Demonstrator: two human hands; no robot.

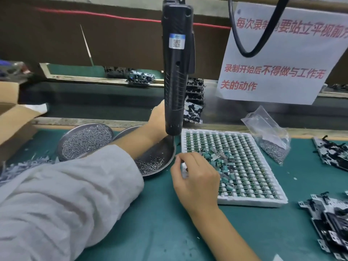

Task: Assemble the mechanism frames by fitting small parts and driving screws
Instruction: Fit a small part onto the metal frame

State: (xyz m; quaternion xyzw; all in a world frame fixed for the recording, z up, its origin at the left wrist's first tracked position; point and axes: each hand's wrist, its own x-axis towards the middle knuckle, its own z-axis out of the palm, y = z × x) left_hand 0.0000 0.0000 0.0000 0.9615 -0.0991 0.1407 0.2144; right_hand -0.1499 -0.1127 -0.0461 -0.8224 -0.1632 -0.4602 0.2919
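Beside right hand (curled): parts tray.

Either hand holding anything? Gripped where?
Right hand pinches something tiny at its fingertips; can't identify it. Left hand is mostly hidden behind the hanging electric screwdriver; can't tell.

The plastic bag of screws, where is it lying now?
In the head view the bag lies on the green mat at the right, against the far right corner of the white tray.
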